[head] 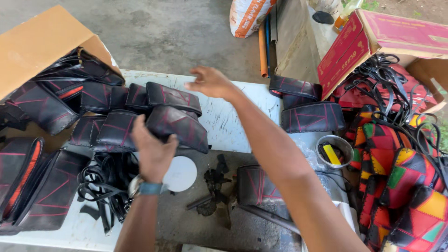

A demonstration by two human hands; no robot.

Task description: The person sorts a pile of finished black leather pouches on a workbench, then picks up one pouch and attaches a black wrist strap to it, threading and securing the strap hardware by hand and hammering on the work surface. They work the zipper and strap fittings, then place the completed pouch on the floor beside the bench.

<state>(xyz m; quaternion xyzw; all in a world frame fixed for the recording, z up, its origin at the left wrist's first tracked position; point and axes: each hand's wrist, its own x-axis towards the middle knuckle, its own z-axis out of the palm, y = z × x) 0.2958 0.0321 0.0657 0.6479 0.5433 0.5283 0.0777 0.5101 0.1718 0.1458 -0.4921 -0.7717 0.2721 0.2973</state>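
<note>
Gripping black pouch w/ left hand, right hand open, empty, just above pile.

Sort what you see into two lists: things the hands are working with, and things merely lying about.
In hand:
- left hand, gripping the black stitched pouch with red lines
- right hand, open above the pile of similar black pouches

Lying about:
- white round disc
- metal bowl with a yellow piece
- multicoloured patchwork bags
- red cardboard box
- tangle of black straps
</note>
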